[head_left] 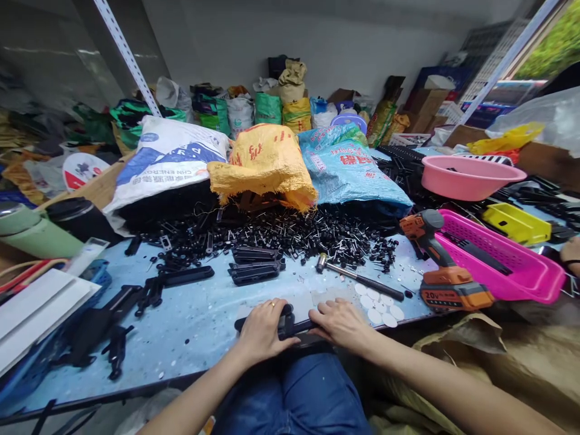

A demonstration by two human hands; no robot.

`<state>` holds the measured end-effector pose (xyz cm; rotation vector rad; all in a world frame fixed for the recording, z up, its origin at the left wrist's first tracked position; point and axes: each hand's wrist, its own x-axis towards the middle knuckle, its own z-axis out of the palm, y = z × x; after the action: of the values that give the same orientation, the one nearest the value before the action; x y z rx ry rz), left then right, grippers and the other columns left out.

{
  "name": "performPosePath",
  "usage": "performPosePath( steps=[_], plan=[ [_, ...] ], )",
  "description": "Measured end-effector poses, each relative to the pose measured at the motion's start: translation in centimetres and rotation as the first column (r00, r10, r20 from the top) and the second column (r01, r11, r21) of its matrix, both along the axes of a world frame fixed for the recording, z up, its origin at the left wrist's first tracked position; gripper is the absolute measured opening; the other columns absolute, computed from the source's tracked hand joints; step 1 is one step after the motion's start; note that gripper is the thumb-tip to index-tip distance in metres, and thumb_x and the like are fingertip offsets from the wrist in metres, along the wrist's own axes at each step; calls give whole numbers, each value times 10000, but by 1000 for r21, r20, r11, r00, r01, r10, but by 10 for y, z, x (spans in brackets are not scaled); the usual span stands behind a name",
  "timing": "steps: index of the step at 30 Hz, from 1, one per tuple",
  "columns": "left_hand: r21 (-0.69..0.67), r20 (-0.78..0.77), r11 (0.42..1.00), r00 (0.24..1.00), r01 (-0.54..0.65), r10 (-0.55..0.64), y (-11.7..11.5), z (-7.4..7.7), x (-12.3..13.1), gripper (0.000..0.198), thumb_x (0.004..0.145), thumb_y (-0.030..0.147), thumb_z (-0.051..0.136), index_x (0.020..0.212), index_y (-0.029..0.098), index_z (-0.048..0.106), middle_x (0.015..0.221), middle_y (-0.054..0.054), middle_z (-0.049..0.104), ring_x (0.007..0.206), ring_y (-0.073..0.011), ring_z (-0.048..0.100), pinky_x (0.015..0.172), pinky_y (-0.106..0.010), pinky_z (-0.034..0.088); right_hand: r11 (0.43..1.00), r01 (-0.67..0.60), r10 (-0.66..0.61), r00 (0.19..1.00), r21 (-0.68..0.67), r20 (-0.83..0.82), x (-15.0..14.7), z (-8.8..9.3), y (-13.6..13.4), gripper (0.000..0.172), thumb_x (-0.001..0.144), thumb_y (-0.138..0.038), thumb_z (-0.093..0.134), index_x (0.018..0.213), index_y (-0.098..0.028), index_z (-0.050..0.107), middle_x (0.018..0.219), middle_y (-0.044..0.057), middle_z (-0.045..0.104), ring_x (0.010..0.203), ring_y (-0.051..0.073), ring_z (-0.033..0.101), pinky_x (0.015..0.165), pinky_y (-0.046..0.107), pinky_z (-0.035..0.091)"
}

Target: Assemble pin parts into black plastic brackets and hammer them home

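A long black plastic part (301, 327) lies near the front edge of the blue table (194, 326), with both my hands closed on it. My left hand (263, 331) wraps its left portion, beside a round black knob-like piece (287, 310). My right hand (343, 325) grips the right end, fingers curled over the top; some of the part is hidden beneath both hands. Just beyond lies a hammer (362, 279) with a black handle. Several white discs (379, 305) rest to the right of my right hand. Stacked black parts (256, 266) sit ahead of my hands.
A heap of small black pieces and screws (312, 232) spreads before three sacks, including a yellow one (267, 160). On the right are a cordless drill (446, 266), a magenta basket (539, 281) and a pink basin (471, 181). More black parts (97, 320) lie left. Another person's hand (571, 251) shows far right.
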<state>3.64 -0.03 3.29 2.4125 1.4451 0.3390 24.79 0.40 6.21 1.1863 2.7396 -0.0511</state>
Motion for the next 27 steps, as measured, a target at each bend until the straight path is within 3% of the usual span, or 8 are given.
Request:
performPosePath(
  steps=[8,11,14,16,19,23,25,27],
  plan=[
    [248,144,969,988,18,-55,-1,-17,-13,374,743,423,614,1006,185,498,898,-79,632,827,-238,614,701,-327,479,988,-76,72,997,136,30,-11,24,1,194,913,-365,451,967,-200,536,837,63,611,754,207,587,617,299,358],
    [225,132,974,991,7,-38,-2,-16,-13,388,755,492,593,982,188,514,867,-72,632,800,-232,613,674,-315,472,986,-97,96,995,133,18,-9,26,10,233,893,-415,479,948,-198,542,825,58,609,743,209,585,609,300,351],
    [104,34,994,999,23,-26,2,-8,-4,461,735,559,594,1001,188,529,900,-74,629,833,-239,600,700,-327,468,995,-62,63,998,81,-17,1,14,19,250,883,-429,494,920,-190,557,852,52,613,761,203,582,616,296,350],
    [54,-11,997,998,59,-59,16,0,11,493,763,550,571,1097,192,514,1027,-87,613,957,-247,565,799,-352,450,999,-24,25,999,37,-36,11,1,23,256,875,-423,512,898,-175,570,890,59,617,796,204,578,647,299,358],
    [37,-28,999,999,21,-20,57,13,43,335,884,353,458,1176,194,499,1184,-99,554,1121,-235,468,937,-382,362,999,39,-40,996,-5,-85,28,-18,26,288,866,-438,521,881,-159,591,897,71,626,841,213,567,712,319,370],
    [1,-10,993,993,-120,120,115,20,81,149,818,137,505,902,92,620,993,-183,613,1036,-290,507,867,-415,379,984,176,-166,953,18,-254,46,-26,37,271,914,-394,446,956,-170,595,904,62,633,861,198,556,757,306,384],
    [-27,26,987,987,-155,156,124,22,84,81,758,88,555,796,99,626,905,-171,631,977,-284,537,828,-389,394,954,293,-262,921,67,-288,46,-22,51,233,928,-326,432,993,-164,587,928,66,631,884,191,546,776,288,390],
    [-45,84,983,980,-180,183,116,24,73,30,742,129,590,755,122,616,879,-143,635,931,-265,553,797,-358,402,919,377,-337,902,116,-269,37,-18,71,223,933,-287,417,1016,-161,581,959,72,625,913,188,535,793,274,391]
  ],
)
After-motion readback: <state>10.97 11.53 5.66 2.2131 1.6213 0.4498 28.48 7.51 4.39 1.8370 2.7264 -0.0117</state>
